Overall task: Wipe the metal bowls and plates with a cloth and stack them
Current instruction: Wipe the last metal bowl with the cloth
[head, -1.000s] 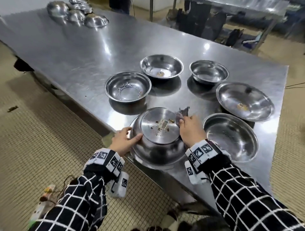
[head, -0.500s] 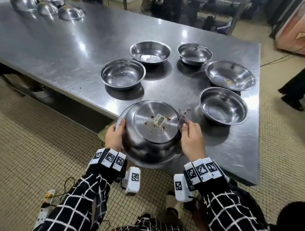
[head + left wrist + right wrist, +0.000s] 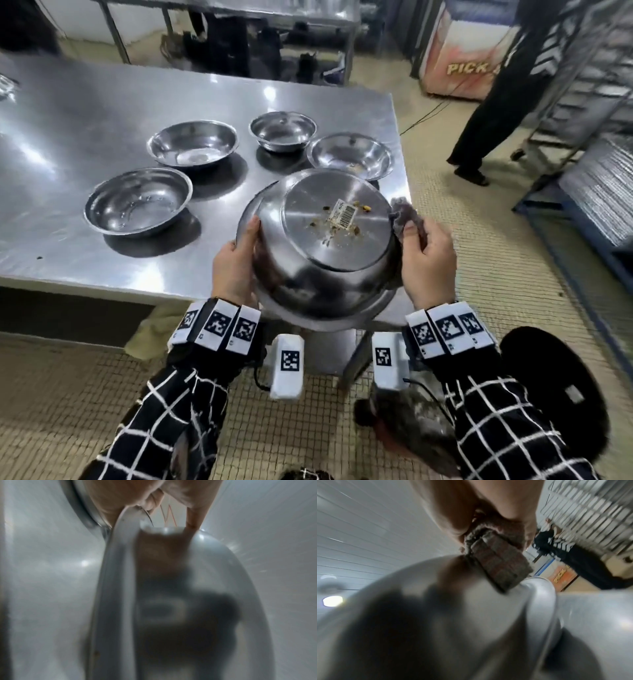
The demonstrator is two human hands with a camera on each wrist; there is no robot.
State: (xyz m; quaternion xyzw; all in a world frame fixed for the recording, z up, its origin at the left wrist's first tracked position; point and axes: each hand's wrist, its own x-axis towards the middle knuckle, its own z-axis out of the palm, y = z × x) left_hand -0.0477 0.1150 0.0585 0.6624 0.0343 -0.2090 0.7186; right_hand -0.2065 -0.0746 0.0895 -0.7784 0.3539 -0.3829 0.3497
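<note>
Big metal bowl [image 3: 322,246] is upside down at center of the frame, w/ barcode sticker [image 3: 344,214] on its base. Left hand [image 3: 234,262] grips its left rim. Right hand [image 3: 428,260] pinches grey cloth [image 3: 404,216] against right side.

Glossy metal bowl [image 3: 318,253], rough grey cloth [image 3: 404,216]

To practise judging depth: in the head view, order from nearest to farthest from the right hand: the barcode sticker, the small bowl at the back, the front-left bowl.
1. barcode sticker, on the upturned base just left of the right hand.
2. small bowl at the back, beyond it.
3. front-left bowl, far across to the left.
</note>
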